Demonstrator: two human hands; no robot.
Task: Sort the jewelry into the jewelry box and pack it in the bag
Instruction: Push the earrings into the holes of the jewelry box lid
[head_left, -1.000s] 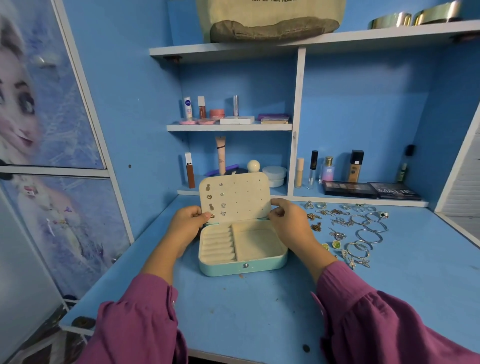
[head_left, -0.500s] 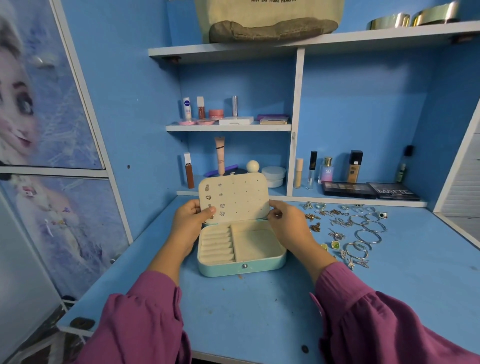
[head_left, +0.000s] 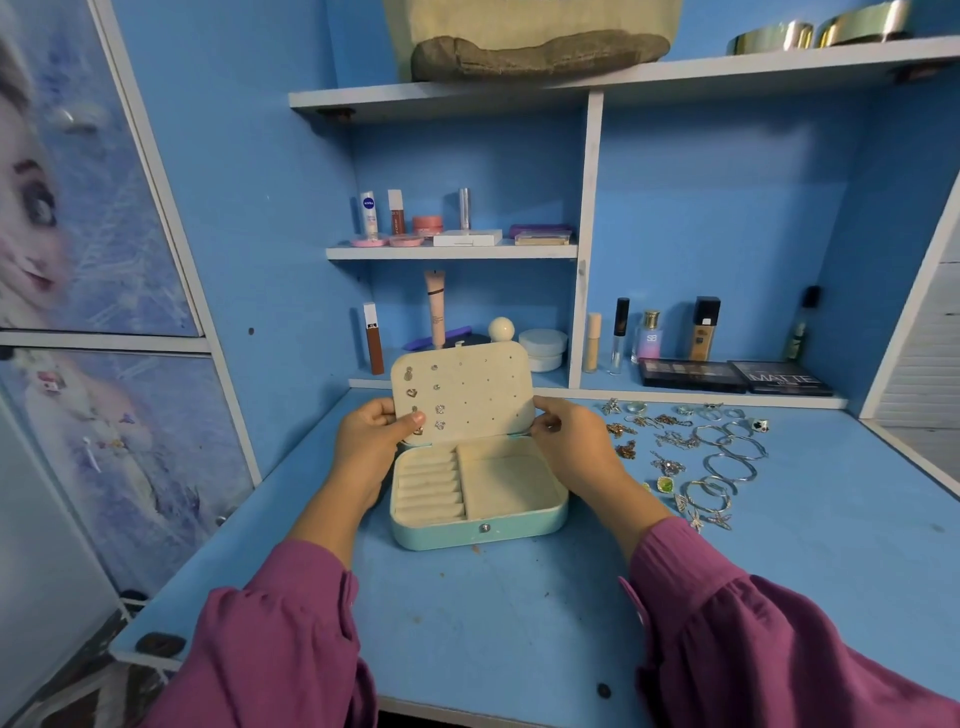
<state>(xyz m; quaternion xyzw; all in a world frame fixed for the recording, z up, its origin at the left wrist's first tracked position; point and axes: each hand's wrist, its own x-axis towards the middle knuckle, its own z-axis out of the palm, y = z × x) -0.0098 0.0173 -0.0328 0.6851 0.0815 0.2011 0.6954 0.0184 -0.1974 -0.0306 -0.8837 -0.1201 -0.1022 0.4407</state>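
Note:
A mint-green jewelry box (head_left: 478, 530) stands open at the middle of the blue desk, cream lining inside. Its upright lid (head_left: 467, 384) carries several stud earrings on its left half. My left hand (head_left: 371, 436) grips the lid's left edge, thumb on the inner face. My right hand (head_left: 569, 441) holds the lid's right edge with curled fingers. Loose jewelry (head_left: 691, 457), bangles, rings and earrings, lies spread on the desk right of the box. A beige bag (head_left: 530, 36) sits on the top shelf.
Cosmetics fill the shelves behind: tubes and jars (head_left: 415, 223) on the upper small shelf, bottles (head_left: 649, 338) and dark palettes (head_left: 737, 376) at desk level. Gold bangles (head_left: 815, 31) rest on the top shelf. A cupboard door (head_left: 78, 260) with a cartoon picture stands left.
The lid has tipped slightly further back and both hands have shifted a little on its edges. The box base and loose jewelry have not moved.

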